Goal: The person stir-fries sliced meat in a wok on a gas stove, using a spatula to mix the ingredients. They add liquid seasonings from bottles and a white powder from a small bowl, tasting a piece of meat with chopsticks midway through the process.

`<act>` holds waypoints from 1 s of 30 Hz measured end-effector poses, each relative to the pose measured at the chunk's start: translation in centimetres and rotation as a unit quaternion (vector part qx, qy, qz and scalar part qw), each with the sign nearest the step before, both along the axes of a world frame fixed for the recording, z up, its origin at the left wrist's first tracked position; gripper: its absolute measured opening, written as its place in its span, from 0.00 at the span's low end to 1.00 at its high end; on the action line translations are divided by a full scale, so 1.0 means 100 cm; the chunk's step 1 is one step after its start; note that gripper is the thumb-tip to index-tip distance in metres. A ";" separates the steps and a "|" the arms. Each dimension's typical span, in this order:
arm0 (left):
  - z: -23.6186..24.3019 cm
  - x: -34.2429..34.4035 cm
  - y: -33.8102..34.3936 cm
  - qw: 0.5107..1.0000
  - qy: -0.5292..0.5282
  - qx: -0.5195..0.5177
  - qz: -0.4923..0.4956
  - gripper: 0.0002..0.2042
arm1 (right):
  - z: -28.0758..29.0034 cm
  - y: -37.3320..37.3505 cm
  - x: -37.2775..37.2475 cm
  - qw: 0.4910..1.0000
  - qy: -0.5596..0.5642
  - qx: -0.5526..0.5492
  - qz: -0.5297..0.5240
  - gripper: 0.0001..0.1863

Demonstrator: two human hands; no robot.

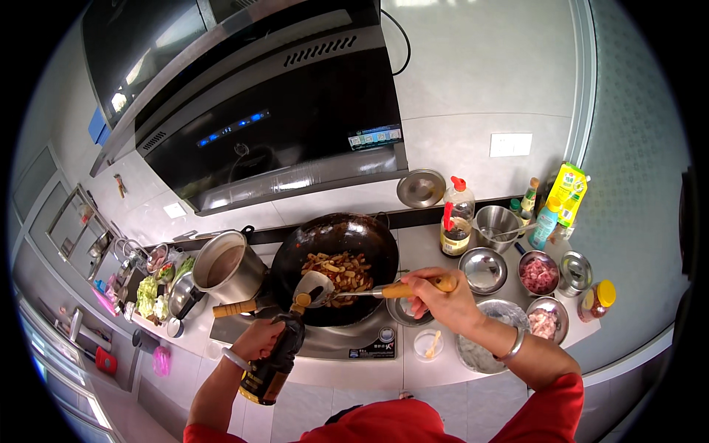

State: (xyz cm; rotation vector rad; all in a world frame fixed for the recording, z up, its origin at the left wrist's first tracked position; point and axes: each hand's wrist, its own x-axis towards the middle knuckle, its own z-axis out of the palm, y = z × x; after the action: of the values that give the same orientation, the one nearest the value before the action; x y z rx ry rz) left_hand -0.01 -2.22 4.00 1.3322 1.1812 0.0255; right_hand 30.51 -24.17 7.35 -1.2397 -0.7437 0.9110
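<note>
My left hand is closed round a dark sauce bottle, its yellow-topped neck angled up towards the wok. My right hand grips the wooden handle of a metal spatula. The spatula's blade is over the near left part of the black wok, just beyond the bottle's top. Browned, sliced food with red bits lies in the wok. Whether any sauce is flowing, I cannot make out. The wok sits on the stove, and a wooden handle sticks out to its left.
Left of the wok stands a steel pot, with leafy vegetables beyond it. To the right are bowls of raw meat, a large oil bottle, a steel container and a yellow-lidded jar. A range hood hangs above.
</note>
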 end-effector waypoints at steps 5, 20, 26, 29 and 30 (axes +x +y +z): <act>-0.001 0.000 0.000 1.000 -0.010 0.005 -0.004 0.13 | 0.000 -0.001 0.001 1.000 -0.009 0.003 0.004 0.13; 0.006 0.010 0.001 1.000 -0.022 -0.008 -0.003 0.09 | 0.001 -0.002 -0.001 1.000 -0.004 -0.009 -0.016 0.13; -0.006 0.003 0.012 0.999 -0.038 -0.005 -0.014 0.09 | 0.001 -0.001 -0.002 1.000 -0.012 0.002 -0.021 0.13; -0.003 0.004 0.010 0.999 -0.048 -0.014 -0.012 0.09 | 0.001 0.000 -0.003 1.000 -0.004 0.004 -0.023 0.13; -0.003 0.004 0.011 0.999 -0.047 -0.014 -0.007 0.09 | 0.002 0.000 -0.003 1.000 0.000 -0.001 -0.028 0.13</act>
State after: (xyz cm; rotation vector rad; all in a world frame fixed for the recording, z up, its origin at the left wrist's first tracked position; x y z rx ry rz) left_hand 0.40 -1.15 3.74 1.3007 1.0890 0.0603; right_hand 30.17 -24.13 7.52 -1.2559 -0.7053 0.8669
